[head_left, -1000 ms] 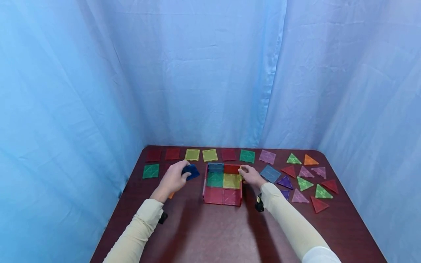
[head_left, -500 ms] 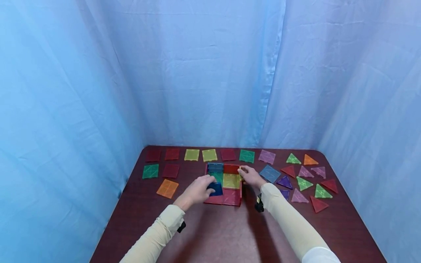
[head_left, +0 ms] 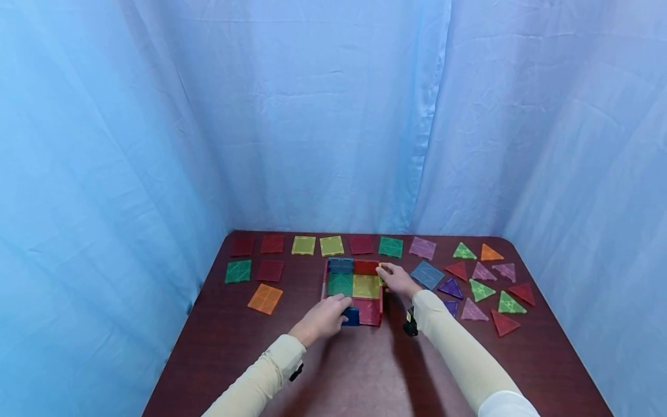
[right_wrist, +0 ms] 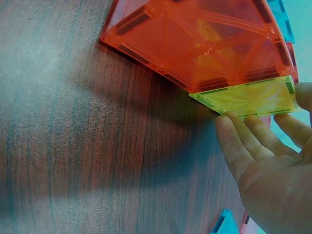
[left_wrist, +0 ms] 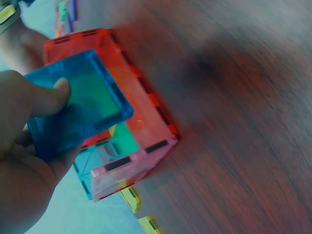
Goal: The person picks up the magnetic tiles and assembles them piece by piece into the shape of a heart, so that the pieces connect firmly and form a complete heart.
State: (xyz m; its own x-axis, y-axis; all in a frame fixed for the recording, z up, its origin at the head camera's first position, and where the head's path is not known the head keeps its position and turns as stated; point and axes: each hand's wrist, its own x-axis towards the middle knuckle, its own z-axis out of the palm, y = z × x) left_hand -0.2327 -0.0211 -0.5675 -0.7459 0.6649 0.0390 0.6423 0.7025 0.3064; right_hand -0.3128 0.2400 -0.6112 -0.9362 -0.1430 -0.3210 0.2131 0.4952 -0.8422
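Observation:
A low open box of translucent magnetic tiles stands mid-table, with a green floor tile (head_left: 340, 285) and a yellow floor tile (head_left: 366, 286). Its back wall has a blue wall tile (head_left: 341, 266) and a red wall tile (head_left: 367, 267). My left hand (head_left: 323, 318) pinches a blue square magnetic tile (left_wrist: 80, 100), thumb on its face, over the box's front left part. At the right side, my right hand (head_left: 398, 281) holds a yellow upright magnetic tile (right_wrist: 251, 96) between thumb and fingers. A red upright tile (right_wrist: 209, 48) adjoins it in the right wrist view.
Loose square tiles lie along the back, including a yellow square (head_left: 303, 245) and a purple square (head_left: 422, 248). At left lies an orange square (head_left: 265, 299). Several triangles, among them a red triangle (head_left: 505, 324), spread over the right side. Blue curtains (head_left: 333, 116) surround the table.
My left hand has carried the blue magnetic tile rightward from left of the box, then lower and nearer, to the box's front. My right hand has stayed at the yellow tile.

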